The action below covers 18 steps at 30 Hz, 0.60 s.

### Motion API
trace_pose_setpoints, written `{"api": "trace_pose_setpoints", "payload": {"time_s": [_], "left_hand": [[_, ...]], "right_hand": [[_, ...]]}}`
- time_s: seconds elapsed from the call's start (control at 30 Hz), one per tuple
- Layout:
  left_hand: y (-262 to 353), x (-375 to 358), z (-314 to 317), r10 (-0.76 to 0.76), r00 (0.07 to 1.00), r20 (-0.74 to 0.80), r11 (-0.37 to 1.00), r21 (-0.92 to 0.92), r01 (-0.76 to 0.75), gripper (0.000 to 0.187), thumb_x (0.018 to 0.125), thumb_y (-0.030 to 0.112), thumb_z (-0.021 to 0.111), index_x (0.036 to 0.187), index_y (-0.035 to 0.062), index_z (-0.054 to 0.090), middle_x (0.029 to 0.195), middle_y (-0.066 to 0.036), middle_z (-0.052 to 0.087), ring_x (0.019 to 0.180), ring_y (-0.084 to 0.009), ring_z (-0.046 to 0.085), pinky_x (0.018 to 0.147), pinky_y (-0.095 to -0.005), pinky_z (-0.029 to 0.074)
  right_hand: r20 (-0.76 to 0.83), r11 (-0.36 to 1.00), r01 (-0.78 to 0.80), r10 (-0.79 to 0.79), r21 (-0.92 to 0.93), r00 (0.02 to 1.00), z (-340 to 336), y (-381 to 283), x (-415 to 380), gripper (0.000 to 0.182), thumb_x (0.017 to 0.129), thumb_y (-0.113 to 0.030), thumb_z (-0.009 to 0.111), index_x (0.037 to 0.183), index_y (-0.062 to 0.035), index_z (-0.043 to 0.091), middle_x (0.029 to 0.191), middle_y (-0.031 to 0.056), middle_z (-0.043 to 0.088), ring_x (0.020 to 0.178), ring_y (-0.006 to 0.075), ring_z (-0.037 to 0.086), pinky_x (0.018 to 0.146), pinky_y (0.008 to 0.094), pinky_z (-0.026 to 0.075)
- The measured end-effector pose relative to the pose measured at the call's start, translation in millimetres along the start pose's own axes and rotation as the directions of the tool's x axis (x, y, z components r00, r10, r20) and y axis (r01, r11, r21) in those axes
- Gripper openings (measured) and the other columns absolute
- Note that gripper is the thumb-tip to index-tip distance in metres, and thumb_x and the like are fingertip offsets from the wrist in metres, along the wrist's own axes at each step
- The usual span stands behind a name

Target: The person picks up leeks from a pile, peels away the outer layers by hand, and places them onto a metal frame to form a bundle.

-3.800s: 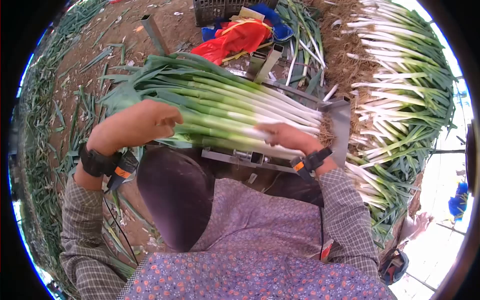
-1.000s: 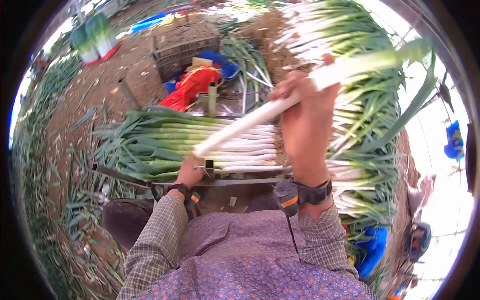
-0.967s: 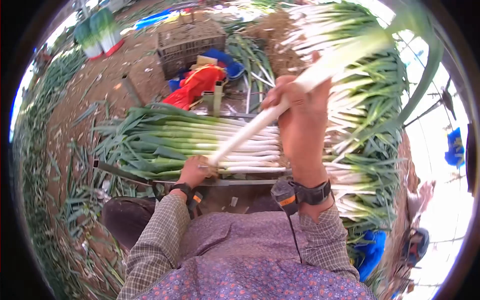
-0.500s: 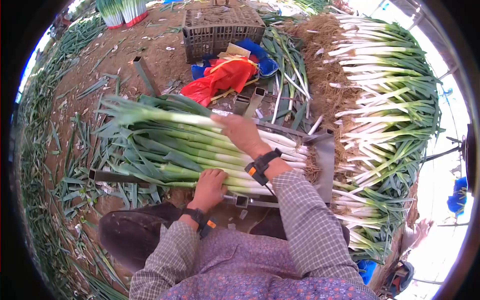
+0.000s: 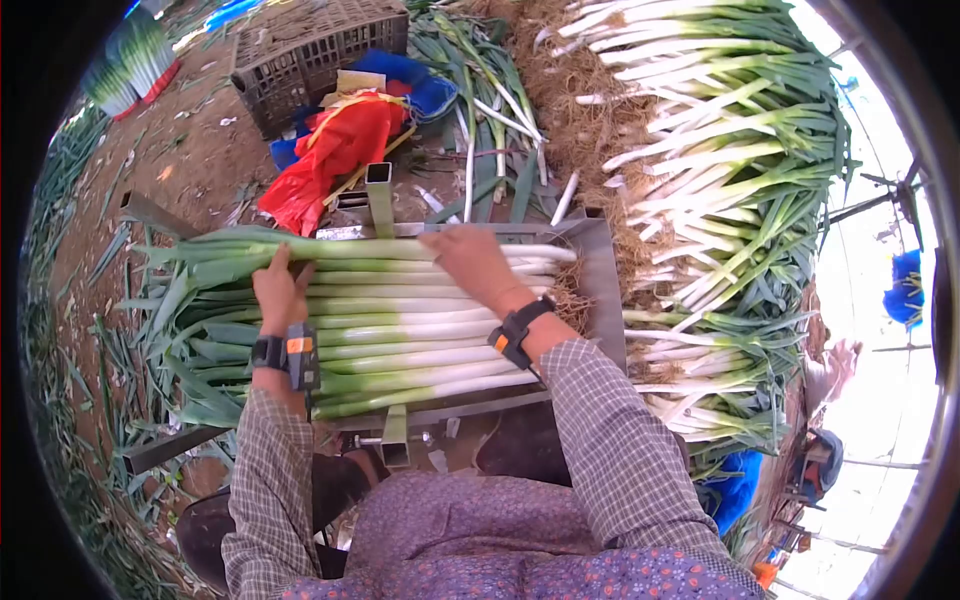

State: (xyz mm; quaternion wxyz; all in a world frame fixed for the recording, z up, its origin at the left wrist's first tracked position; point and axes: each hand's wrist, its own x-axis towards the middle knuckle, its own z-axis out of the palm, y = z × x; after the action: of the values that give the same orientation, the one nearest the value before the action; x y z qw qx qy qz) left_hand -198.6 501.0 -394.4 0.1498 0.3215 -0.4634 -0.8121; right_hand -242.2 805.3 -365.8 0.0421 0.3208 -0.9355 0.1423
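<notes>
A row of leeks (image 5: 400, 330) lies side by side in a metal frame (image 5: 603, 290), green leaves to the left and white, rooted ends to the right. My left hand (image 5: 283, 292) grips the green part of the far-edge leek (image 5: 350, 249), thumb and fingers around it. Farther right, my right hand (image 5: 470, 262) is closed over the white shank of that same leek; its fingertips are partly hidden. Roots bunch up close to the frame's right-hand plate.
A long pile of leeks (image 5: 710, 160) lies to the right, roots facing the frame. Beyond the frame are a red plastic bag (image 5: 335, 150) and a dark crate (image 5: 310, 65). Square metal posts (image 5: 380, 200) stick up at the frame's sides. Leaf scraps litter the soil at left.
The leek in my right hand has come down onto the row's far edge. My left hand has moved from the near edge to that leek's green part. The view has shifted right.
</notes>
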Motion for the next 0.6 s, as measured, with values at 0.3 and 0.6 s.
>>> {"api": "trace_pose_setpoints", "payload": {"time_s": [0.3,0.6], "left_hand": [[0,-10,-8,-0.158,0.983,0.095,0.974,0.176,0.14,0.026,0.098,0.023,0.053,0.101,-0.003,0.059,0.094,-0.016,0.066,0.08,-0.0266,0.068,0.07,-0.035,0.061],[16,-4,13,-0.133,0.989,-0.058,0.861,0.487,0.145,0.03,0.092,0.031,0.063,0.086,0.0017,0.062,0.068,-0.006,0.062,0.051,-0.0196,0.063,0.048,-0.0307,0.052]], "right_hand": [[-0.026,0.995,-0.071,0.073,0.072,0.997,21,49,-39,0.031,0.081,-0.018,0.066,0.112,-0.0211,0.067,0.098,0.0031,0.064,0.097,0.025,0.059,0.086,0.0412,0.041],[0.05,0.984,-0.16,0.157,0.078,0.986,33,72,-40,0.028,0.087,-0.025,0.064,0.115,-0.0209,0.067,0.099,0.0038,0.064,0.099,0.0254,0.059,0.09,0.0422,0.039]]}}
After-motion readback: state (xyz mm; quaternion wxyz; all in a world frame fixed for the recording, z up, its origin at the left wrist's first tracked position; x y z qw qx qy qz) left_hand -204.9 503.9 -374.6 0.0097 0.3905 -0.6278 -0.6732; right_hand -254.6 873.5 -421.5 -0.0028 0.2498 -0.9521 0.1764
